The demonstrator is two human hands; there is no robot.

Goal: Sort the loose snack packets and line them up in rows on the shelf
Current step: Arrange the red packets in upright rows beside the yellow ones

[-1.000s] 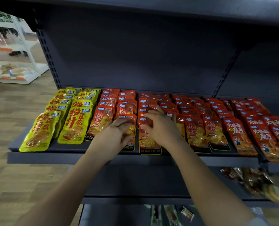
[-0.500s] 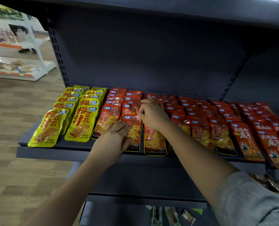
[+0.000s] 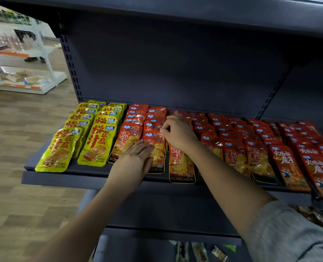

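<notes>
- The shelf (image 3: 66, 178) is dark grey and holds many snack packets lying in rows that run from front to back.
- On the left side lie two rows of yellow packets (image 3: 97, 142).
- Next to them are rows of orange packets (image 3: 125, 142), and each packet partly covers the one behind it.
- On the right side lie rows of red packets (image 3: 287, 165) with white writing.
- The left hand (image 3: 132, 163) lies flat on the front of the orange rows. Its fingers are straight and close together, and they press on the front orange packet (image 3: 158, 148).
- The right hand (image 3: 179, 135) reaches further back, just beside that row. Its fingers are curled, and the thumb and first finger pinch the edge of a packet in the row. I cannot tell just which packet it is.
- One orange packet (image 3: 181, 167) lies near the front edge, just below the right wrist.
- A grey sleeve (image 3: 289, 235) covers the right arm.
- A few loose packets (image 3: 200, 250) lie on a lower shelf.
- A white rack (image 3: 24, 80) stands far off on the wooden floor (image 3: 15, 148).
</notes>
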